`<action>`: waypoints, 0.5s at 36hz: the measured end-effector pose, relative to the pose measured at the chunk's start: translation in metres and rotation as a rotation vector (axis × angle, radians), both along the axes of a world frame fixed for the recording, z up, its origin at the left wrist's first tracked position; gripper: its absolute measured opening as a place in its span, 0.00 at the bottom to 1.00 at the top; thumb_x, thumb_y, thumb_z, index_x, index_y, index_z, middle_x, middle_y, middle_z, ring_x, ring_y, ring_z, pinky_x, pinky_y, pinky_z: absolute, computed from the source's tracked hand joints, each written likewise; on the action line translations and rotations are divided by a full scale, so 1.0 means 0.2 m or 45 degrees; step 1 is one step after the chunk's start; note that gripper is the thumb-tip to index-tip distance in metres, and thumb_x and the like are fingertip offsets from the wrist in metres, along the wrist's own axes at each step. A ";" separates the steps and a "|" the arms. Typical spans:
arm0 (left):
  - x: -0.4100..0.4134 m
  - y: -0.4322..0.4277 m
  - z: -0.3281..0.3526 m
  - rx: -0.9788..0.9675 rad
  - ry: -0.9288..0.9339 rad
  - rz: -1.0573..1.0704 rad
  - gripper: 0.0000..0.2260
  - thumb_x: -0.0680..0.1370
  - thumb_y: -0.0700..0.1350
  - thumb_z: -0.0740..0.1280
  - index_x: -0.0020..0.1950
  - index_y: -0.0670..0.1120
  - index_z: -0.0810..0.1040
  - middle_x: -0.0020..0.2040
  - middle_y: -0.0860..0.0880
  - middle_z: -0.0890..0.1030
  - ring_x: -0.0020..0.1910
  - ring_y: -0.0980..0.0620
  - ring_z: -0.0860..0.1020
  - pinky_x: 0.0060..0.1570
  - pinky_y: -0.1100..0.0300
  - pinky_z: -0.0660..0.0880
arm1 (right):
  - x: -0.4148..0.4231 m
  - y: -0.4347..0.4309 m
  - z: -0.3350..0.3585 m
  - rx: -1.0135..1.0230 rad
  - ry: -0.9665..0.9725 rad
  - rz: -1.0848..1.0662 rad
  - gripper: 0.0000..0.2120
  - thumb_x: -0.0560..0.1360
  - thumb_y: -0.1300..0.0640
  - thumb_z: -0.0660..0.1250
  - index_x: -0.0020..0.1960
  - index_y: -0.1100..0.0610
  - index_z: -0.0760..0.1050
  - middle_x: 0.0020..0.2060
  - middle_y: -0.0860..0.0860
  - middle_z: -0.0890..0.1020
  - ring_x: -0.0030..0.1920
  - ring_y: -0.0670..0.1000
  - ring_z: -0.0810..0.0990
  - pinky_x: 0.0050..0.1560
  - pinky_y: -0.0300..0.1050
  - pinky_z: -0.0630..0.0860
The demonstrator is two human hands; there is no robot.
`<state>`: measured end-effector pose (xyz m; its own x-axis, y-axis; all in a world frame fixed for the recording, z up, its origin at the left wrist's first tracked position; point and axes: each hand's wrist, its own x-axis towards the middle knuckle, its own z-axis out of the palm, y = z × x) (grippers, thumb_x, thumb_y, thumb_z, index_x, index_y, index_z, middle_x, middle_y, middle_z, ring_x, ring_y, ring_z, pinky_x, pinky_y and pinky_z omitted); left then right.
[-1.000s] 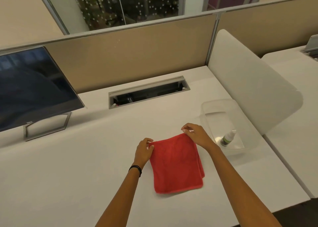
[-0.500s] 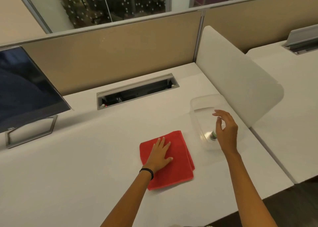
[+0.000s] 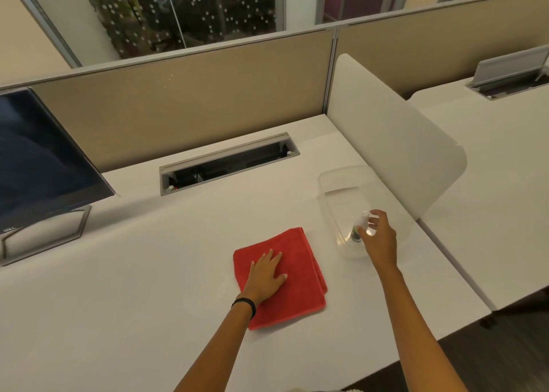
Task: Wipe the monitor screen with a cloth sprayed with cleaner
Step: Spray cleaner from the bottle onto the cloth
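A folded red cloth (image 3: 300,261) lies flat on the white desk near its front middle. My left hand (image 3: 265,276) rests palm down on the cloth with fingers spread. To the right stands a clear plastic bin (image 3: 335,183). Over it, my right hand (image 3: 378,237) has its fingers closed around a small spray bottle (image 3: 361,223) with a white cap, blurred by motion. The dark monitor screen (image 3: 41,165) stands at the far left on a grey metal stand (image 3: 74,228), partly cut off by the frame edge.
An open cable tray (image 3: 228,162) is set into the desk behind the cloth. A white divider panel (image 3: 395,142) rises just right of the bin, with a beige partition (image 3: 184,97) along the back. A second desk (image 3: 490,183) lies beyond the divider.
Both hands let go of the cloth's top corners. The left hand settled flat on the cloth; the right hand went into the bin and closed on the spray bottle.
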<state>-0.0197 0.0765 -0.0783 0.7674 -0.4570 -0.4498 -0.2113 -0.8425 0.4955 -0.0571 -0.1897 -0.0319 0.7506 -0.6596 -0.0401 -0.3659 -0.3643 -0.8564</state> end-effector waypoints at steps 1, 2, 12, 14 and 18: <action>0.00 0.00 0.01 -0.031 -0.008 0.021 0.27 0.79 0.53 0.58 0.75 0.51 0.53 0.77 0.47 0.50 0.76 0.46 0.48 0.74 0.45 0.42 | 0.01 0.00 0.00 -0.030 0.028 0.008 0.20 0.72 0.61 0.71 0.61 0.58 0.70 0.56 0.58 0.78 0.56 0.58 0.77 0.52 0.49 0.75; 0.00 0.00 0.02 -0.064 -0.020 0.040 0.26 0.79 0.52 0.58 0.75 0.51 0.54 0.77 0.47 0.51 0.76 0.46 0.50 0.74 0.44 0.43 | 0.02 0.00 -0.01 -0.062 0.056 0.015 0.19 0.72 0.60 0.71 0.60 0.58 0.71 0.56 0.58 0.79 0.57 0.58 0.77 0.53 0.50 0.75; 0.00 -0.09 0.27 -0.534 -0.038 0.163 0.21 0.79 0.49 0.62 0.71 0.53 0.63 0.74 0.51 0.63 0.73 0.52 0.60 0.73 0.50 0.56 | 0.07 -0.05 -0.01 -0.142 0.126 0.102 0.12 0.74 0.63 0.67 0.56 0.65 0.73 0.50 0.62 0.80 0.51 0.62 0.79 0.52 0.51 0.75; -0.01 -0.13 0.33 -0.609 -0.059 0.168 0.20 0.79 0.50 0.61 0.71 0.53 0.65 0.72 0.53 0.66 0.71 0.54 0.63 0.71 0.57 0.61 | 0.08 -0.05 0.01 -0.126 0.085 0.096 0.12 0.75 0.62 0.67 0.56 0.66 0.73 0.49 0.62 0.80 0.51 0.61 0.79 0.51 0.50 0.76; 0.00 -0.21 0.44 -0.701 -0.039 0.164 0.18 0.79 0.50 0.61 0.69 0.54 0.66 0.70 0.54 0.68 0.68 0.56 0.67 0.66 0.59 0.66 | 0.08 -0.06 0.06 -0.098 0.018 0.119 0.09 0.75 0.62 0.67 0.52 0.65 0.73 0.45 0.59 0.79 0.48 0.60 0.79 0.47 0.47 0.75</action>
